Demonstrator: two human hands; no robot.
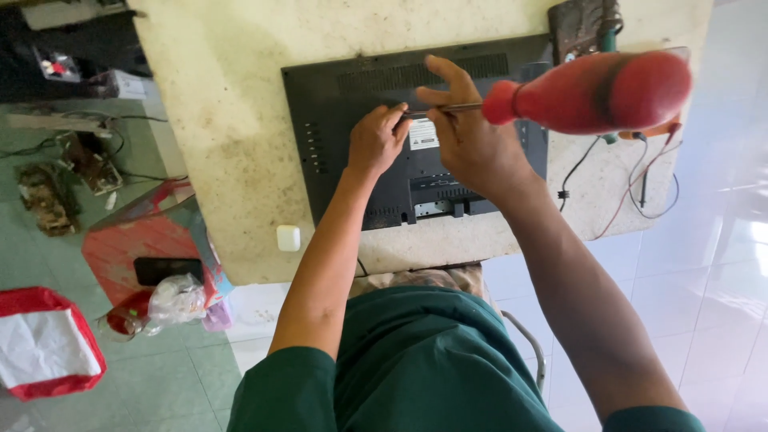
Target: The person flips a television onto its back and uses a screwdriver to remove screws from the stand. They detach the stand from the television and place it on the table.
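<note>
A black flat monitor [344, 96] lies screen-down on a worn beige table [232, 120], its back panel with vents and a white label facing up. A screwdriver [592, 92] with a thick red handle lies across the view, its thin shaft running left to the panel. My right hand [472, 140] pinches the shaft just in front of the handle. My left hand [376, 140] rests on the monitor's back, fingertips closed around the shaft's tip. The tip itself is hidden by those fingers.
A small white block [288, 238] sits near the table's front edge. A circuit board [582, 24] and thin cables [640, 180] lie at the table's right end. On the floor at left are a red stool [128, 244] with a dark phone [168, 270], a plastic bag [178, 300] and loose electronics [76, 160].
</note>
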